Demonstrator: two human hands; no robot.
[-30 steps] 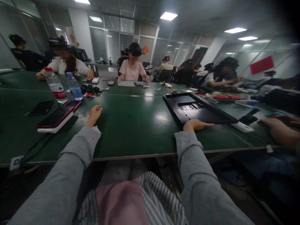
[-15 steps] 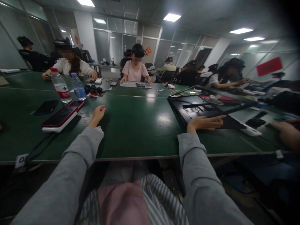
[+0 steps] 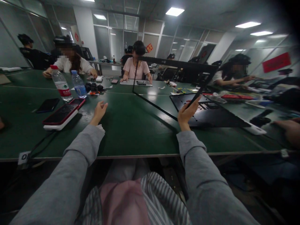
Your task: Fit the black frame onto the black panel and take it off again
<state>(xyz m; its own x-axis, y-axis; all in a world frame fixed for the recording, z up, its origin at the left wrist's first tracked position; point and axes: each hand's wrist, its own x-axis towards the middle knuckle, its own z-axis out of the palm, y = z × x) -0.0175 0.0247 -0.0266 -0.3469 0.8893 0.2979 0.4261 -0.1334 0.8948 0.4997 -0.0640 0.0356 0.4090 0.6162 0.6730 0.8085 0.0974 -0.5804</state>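
Observation:
My right hand [image 3: 186,113] grips one edge of a thin black rectangular frame [image 3: 178,64] and holds it tilted up off the green table [image 3: 131,125]; the frame's lower left edge still touches the table. Under and behind it a flat black panel [image 3: 217,117] with small parts showing lies on the table. My left hand [image 3: 99,110] rests on its side on the bare table to the left, fingers loosely apart, holding nothing. Both arms are in grey sleeves.
A red-cased phone on a white block [image 3: 59,116], a second red phone [image 3: 77,102], a dark phone [image 3: 48,105] and two water bottles [image 3: 61,85] lie at the left. Another person's hand [image 3: 289,130] rests at the right edge. Several people work at tables beyond.
My right hand went from lying flat on the black panel's near edge to gripping the thin frame and swinging it upward off the panel. My left hand has barely moved.

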